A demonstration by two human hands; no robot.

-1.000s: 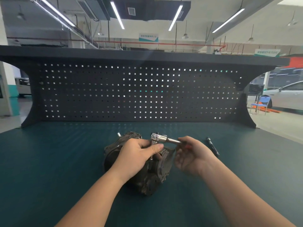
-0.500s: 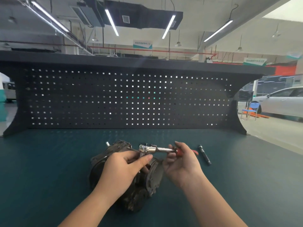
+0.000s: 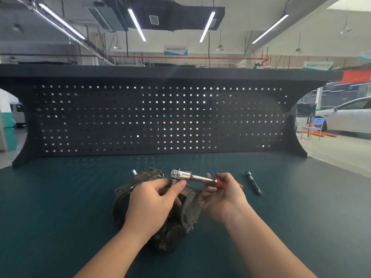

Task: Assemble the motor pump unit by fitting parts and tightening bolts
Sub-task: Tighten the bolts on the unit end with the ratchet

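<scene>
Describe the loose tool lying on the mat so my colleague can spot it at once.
Start at the green bench mat in front of the black pegboard. Just right of the right hand, which holds the red-handled ratchet, lies a slim dark extension bar. It alone lies untouched, apart from the pump unit.

Both forearms are bare, with no sleeves, gloves or jewellery visible.

Bright overhead striplights, wide-angle edge distortion
</scene>
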